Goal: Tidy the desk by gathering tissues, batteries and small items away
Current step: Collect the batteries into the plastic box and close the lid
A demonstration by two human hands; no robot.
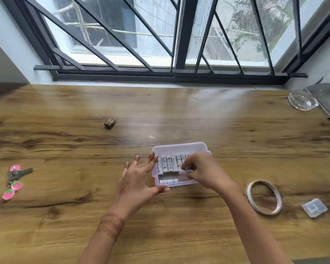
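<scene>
Clear plastic box (181,147) is sitting on the wooden worktop (65,216), just below centre of view. A row of white batteries (170,164) is standing side by side inside it; 1 more battery (168,181) is lying crosswise along the near wall.

Left hand (139,180) is bracing the box at its 9 o'clock side: fingers spread and loosely fanned, fingertips resting on the left rim, thumb pressing along the near edge. It is gripping nothing else.

Right hand (202,171) is reaching over the box from 3 o'clock, fingers curled together, pinching a single white battery (186,170) between thumb and fingertips just above the row's right end.

Around the box: bunch of keys with pink tags (14,181) lying far out at 9 o'clock; small brown object (110,123) at 11 o'clock; roll of tape (264,196) at 4 o'clock, a small clear packet (314,207) just beyond it; glass dish (301,100) at 2 o'clock near the window.
</scene>
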